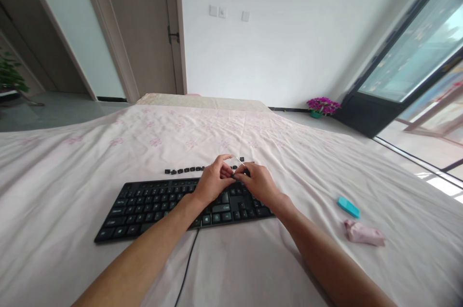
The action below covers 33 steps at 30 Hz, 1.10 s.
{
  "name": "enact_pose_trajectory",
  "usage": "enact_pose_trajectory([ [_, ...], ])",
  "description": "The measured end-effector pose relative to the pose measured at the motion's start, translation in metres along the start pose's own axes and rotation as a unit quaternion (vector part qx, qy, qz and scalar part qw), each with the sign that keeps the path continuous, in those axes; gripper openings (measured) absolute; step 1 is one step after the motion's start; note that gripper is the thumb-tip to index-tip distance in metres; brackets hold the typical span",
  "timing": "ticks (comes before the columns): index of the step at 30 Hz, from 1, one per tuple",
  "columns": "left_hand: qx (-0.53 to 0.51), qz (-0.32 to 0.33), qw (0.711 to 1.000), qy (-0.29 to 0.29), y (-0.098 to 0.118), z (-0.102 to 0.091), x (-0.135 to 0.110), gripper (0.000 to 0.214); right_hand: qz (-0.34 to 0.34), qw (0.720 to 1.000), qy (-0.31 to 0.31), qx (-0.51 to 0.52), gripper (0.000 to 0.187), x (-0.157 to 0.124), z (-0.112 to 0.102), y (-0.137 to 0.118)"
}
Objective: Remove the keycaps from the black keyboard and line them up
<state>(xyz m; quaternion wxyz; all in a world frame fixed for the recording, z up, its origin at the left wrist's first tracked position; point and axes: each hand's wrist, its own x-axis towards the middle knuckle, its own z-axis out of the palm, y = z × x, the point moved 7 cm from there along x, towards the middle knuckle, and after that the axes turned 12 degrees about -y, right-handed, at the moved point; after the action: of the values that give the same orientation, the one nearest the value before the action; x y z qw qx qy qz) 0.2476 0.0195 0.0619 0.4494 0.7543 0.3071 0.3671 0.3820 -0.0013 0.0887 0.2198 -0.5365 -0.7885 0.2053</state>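
Note:
A black keyboard (155, 205) lies on a pink flowered bedsheet (108, 152), its cable (186, 268) running toward me. Both hands meet above its upper right part. My left hand (213, 182) is closed in a pinch, with a small clear thing (238, 160) sticking up from between the fingers. My right hand (257, 182) is also closed, its fingertips pressed against the left hand's; what it grips is too small to name. A row of loose black keycaps (184, 170) lies on the sheet just behind the keyboard.
A small turquoise object (348, 207) and a crumpled pink cloth (363, 233) lie on the sheet to the right. Beyond the bed are a door (144, 27), a pot of purple flowers (322, 106) on the floor and a large window (415, 56).

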Motion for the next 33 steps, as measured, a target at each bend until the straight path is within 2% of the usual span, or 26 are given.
enact_pose_trajectory([
  [4, 0.066, -0.002, 0.998, 0.005, 0.002, 0.0, 0.0, 0.064, 0.043, 0.999, 0.026, 0.021, 0.015, 0.011, -0.023, 0.027],
  [8, 0.111, -0.017, 0.994, 0.012, -0.001, -0.001, 0.001, 0.05, 0.128, 0.989, 0.04, -0.065, 0.015, 0.033, -0.05, 0.072],
  [12, 0.123, -0.023, 0.992, -0.007, -0.004, 0.001, 0.002, 0.044, 0.149, 0.983, -0.004, -0.109, 0.013, 0.051, -0.048, 0.097],
  [18, 0.133, -0.024, 0.991, -0.015, -0.006, 0.002, 0.002, 0.042, 0.135, 0.983, -0.03, -0.117, 0.014, 0.062, -0.035, 0.106],
  [33, 0.156, -0.01, 0.987, -0.029, -0.003, 0.004, 0.003, 0.026, 0.147, 0.986, -0.032, -0.066, 0.014, 0.065, -0.031, 0.115],
])
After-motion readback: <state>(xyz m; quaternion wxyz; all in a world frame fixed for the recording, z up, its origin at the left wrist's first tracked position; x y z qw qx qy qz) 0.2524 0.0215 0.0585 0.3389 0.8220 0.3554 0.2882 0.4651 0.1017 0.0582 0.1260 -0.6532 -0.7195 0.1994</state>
